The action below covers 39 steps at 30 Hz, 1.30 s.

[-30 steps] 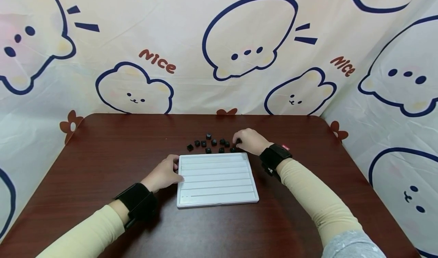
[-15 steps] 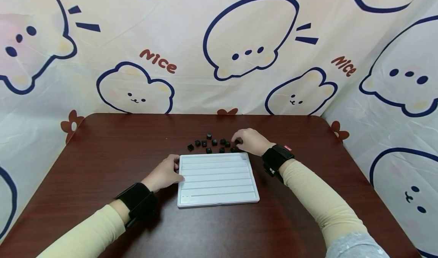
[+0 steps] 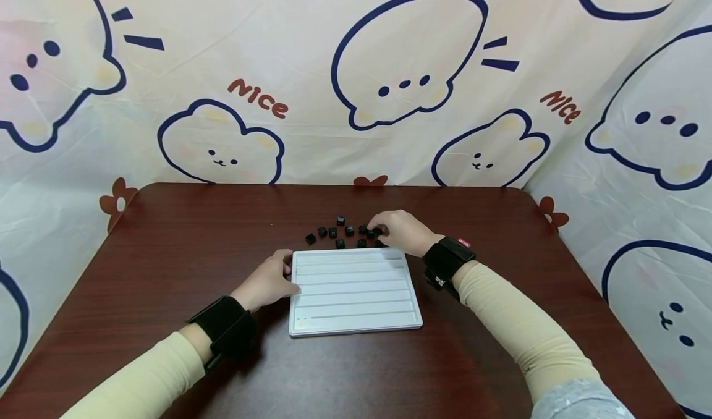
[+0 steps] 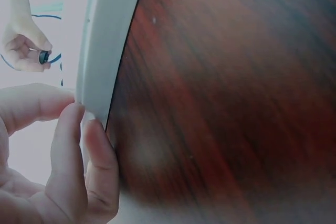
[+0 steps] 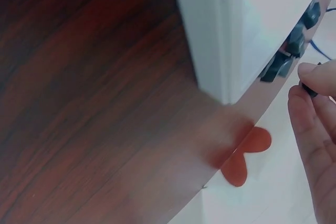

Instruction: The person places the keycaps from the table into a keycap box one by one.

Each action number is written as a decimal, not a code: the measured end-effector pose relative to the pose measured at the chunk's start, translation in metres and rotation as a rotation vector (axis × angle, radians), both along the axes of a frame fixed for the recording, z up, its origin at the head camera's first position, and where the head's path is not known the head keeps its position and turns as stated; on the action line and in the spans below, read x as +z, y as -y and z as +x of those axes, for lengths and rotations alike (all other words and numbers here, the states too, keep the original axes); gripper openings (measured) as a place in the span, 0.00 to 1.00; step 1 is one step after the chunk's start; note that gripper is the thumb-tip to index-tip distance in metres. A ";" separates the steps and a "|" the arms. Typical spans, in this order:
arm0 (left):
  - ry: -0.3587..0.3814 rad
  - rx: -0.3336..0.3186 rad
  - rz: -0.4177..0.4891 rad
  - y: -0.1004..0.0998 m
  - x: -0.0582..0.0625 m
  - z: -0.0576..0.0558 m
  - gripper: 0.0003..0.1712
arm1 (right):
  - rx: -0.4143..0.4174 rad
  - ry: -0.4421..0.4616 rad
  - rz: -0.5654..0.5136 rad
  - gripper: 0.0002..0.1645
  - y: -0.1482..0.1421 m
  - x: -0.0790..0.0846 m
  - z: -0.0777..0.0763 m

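A white rectangular board [image 3: 356, 292] with raised ridges across it lies on the brown table. My left hand [image 3: 268, 283] grips its left edge, thumb over the rim and fingers against the side, as the left wrist view [image 4: 68, 166] also shows. Past the board's far right corner, my right hand [image 3: 405, 231] pinches a small black keycap-like piece [image 5: 308, 91] between thumb and fingers. The same held piece [image 4: 44, 57] shows dark and rounded from the left wrist. Several similar black pieces [image 3: 340, 244] lie loosely scattered along the board's far edge, the rightmost ones partly hidden by the right fingers.
The brown wooden table [image 3: 222, 221] stretches out on both sides of the board. Behind it hangs a pale cloth [image 3: 311, 147] printed with blue-outlined bears, which also runs along the sides. Both wrists wear black straps [image 3: 225, 327].
My right hand has shifted a little to the left with the black piece in its fingers, closer over the other pieces. The left hand and board have stayed in place.
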<state>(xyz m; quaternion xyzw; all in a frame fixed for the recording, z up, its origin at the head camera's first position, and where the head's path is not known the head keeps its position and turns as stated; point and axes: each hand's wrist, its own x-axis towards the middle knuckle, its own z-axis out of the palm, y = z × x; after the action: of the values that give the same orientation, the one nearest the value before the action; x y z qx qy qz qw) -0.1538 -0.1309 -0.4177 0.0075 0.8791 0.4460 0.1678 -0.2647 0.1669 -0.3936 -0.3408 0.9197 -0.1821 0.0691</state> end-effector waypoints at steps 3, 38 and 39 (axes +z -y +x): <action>0.010 -0.009 0.012 0.001 0.000 0.000 0.50 | 0.000 0.028 -0.014 0.18 0.006 0.001 0.004; 0.058 -0.025 0.058 0.007 -0.003 -0.006 0.50 | 0.132 0.257 -0.034 0.12 0.112 0.000 0.040; 0.059 -0.022 0.065 0.007 -0.003 -0.006 0.50 | 0.133 0.259 -0.036 0.12 0.114 0.000 0.040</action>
<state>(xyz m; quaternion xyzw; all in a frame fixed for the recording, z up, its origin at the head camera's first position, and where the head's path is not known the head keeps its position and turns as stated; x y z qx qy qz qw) -0.1602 -0.1378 -0.4208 0.0097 0.8588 0.4724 0.1982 -0.2249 0.0527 -0.3940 -0.3758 0.8751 -0.2359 0.1932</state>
